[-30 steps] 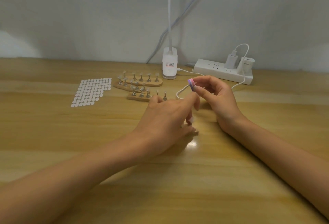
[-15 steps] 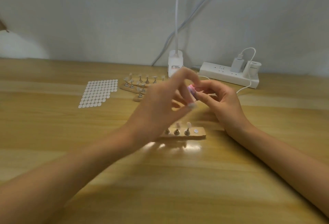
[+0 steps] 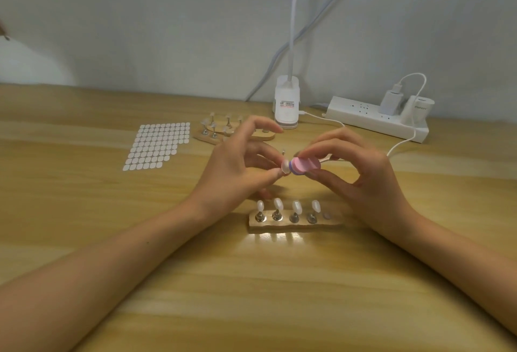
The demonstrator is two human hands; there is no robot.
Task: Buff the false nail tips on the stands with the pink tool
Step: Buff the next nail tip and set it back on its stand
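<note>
My right hand (image 3: 361, 172) pinches the pink buffing tool (image 3: 305, 165) between thumb and fingers, above the table's middle. My left hand (image 3: 240, 166) pinches a small stand holding a pale nail tip (image 3: 285, 166), which touches the tool's purple end. Below both hands lies a wooden stand base (image 3: 296, 224) with several metal pegs, each carrying a white nail tip (image 3: 277, 203). Its rightmost slot (image 3: 326, 215) holds no peg.
Two more wooden stand bases with nail tips (image 3: 212, 130) lie behind my left hand. A sheet of white adhesive dots (image 3: 156, 145) lies to the left. A white lamp base (image 3: 286, 105), a power strip (image 3: 375, 120) and a white cable (image 3: 402, 141) stand at the back.
The left hand has lifted off the near stand base and brought one nail tip up against the pink tool. The near base with its tips is now in plain sight.
</note>
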